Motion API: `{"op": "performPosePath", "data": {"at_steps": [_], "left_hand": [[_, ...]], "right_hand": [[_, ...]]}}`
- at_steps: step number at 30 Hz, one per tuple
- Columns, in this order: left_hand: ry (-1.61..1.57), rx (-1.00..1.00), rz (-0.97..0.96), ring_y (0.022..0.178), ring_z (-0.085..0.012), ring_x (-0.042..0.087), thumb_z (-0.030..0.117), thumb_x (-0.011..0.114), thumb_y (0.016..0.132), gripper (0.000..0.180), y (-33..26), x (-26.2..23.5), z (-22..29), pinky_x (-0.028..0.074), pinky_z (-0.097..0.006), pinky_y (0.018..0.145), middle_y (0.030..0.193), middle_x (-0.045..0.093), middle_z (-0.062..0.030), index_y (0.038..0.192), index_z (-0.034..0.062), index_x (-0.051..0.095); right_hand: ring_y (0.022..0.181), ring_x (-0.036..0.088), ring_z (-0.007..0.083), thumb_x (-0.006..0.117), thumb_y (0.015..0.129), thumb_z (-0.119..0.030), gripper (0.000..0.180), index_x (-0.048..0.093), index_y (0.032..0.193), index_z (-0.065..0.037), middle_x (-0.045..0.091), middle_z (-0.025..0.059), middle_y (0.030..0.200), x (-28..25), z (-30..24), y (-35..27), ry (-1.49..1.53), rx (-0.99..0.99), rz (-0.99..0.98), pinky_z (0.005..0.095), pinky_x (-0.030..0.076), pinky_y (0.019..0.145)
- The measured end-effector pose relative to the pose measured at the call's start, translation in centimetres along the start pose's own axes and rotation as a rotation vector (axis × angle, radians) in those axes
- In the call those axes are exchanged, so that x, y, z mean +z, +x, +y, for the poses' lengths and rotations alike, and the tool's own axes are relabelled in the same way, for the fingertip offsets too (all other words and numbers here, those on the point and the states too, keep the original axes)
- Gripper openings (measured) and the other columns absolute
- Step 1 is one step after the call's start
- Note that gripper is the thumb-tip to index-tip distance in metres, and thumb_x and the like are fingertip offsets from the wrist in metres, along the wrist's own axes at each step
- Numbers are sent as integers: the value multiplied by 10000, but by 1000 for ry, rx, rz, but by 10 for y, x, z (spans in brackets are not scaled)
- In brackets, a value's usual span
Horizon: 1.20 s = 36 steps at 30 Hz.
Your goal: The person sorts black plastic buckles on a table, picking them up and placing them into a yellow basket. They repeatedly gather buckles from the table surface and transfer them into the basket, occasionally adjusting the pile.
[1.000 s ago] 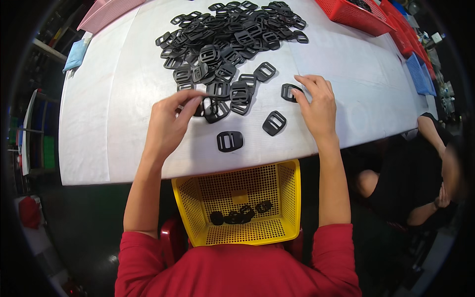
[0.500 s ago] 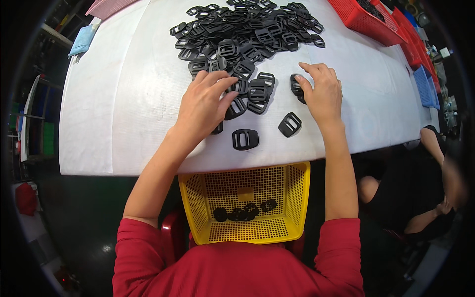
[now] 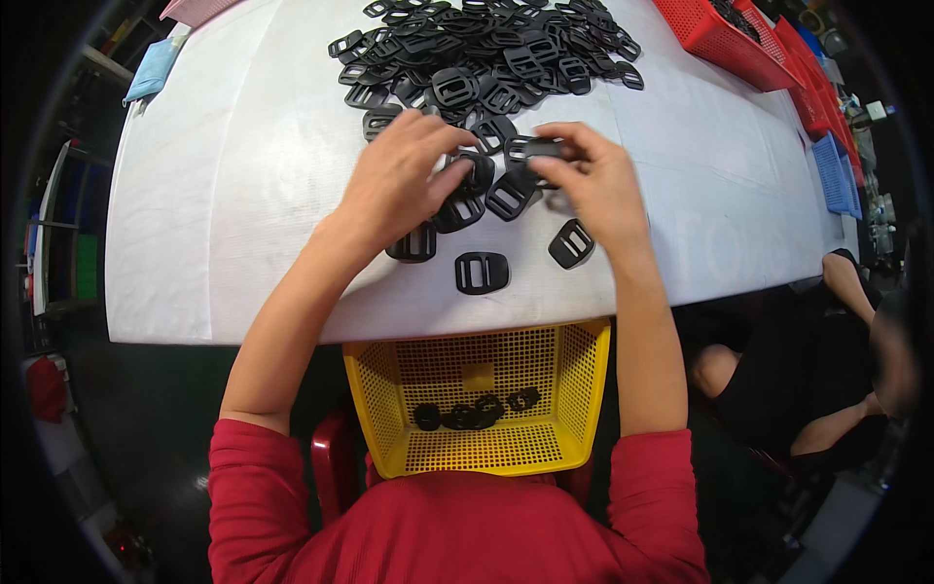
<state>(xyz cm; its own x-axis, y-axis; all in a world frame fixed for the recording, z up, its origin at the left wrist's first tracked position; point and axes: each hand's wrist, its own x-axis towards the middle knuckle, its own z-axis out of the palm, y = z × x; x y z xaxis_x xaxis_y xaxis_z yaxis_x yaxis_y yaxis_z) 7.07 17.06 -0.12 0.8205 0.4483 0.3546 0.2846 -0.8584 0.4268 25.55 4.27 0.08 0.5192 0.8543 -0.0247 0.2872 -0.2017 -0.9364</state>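
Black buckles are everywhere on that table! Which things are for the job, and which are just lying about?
Seem part of the job: left hand, right hand holding a black buckle, buckle pile, yellow basket with dark pieces inside.

Seem just lying about: blue cloth-like thing at the table's left edge, red basket and blue basket on the right.

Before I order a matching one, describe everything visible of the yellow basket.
The yellow basket is rectangular, plastic-looking, gridded with small holes around a solid patch. Small dark pieces, too dim to identify, lie inside. It opens upward at the white table's near edge; whether it touches that edge and what supports it are unclear. Neither left hand nor right hand touches it.
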Motion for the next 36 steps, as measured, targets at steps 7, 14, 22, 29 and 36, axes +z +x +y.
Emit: {"op": "performPosePath", "data": {"at_steps": [7,14,22,29,36], "left_hand": [[-17,-113,75,980,-280,600,115,701,829,223,-29,-7,6,489,-373,841,1023,647,-92,1046,68,685],[-57,-128,97,930,-283,596,87,697,818,220,-40,-7,32,485,-372,810,993,641,-95,1036,55,683],[34,-92,102,876,-247,570,65,719,771,278,-67,12,50,484,-356,763,982,632,-55,1048,65,695],[122,-56,85,914,-238,558,91,689,810,301,-60,12,40,467,-356,791,1106,641,-31,1111,85,695],[34,-153,141,971,-267,572,54,671,822,300,-67,-6,33,474,-367,843,1133,648,-64,1120,85,691]], "right_hand": [[949,579,260,754,769,-159,321,705,1079,-96,655,55,990,-16,19,6,-726,-413,265,370,472,840],[818,608,253,735,769,-121,306,699,1066,-56,671,106,907,1,9,26,-595,-482,1,340,492,769],[871,603,265,746,742,-96,284,694,1022,-86,632,63,960,2,11,1,-610,-576,180,367,482,781],[900,597,188,755,750,-186,316,699,1049,-102,670,16,1015,13,9,-47,-851,-714,48,319,429,790],[805,592,221,716,785,-131,244,708,1028,-113,662,51,867,15,6,-47,-518,-270,95,341,425,746]]}}
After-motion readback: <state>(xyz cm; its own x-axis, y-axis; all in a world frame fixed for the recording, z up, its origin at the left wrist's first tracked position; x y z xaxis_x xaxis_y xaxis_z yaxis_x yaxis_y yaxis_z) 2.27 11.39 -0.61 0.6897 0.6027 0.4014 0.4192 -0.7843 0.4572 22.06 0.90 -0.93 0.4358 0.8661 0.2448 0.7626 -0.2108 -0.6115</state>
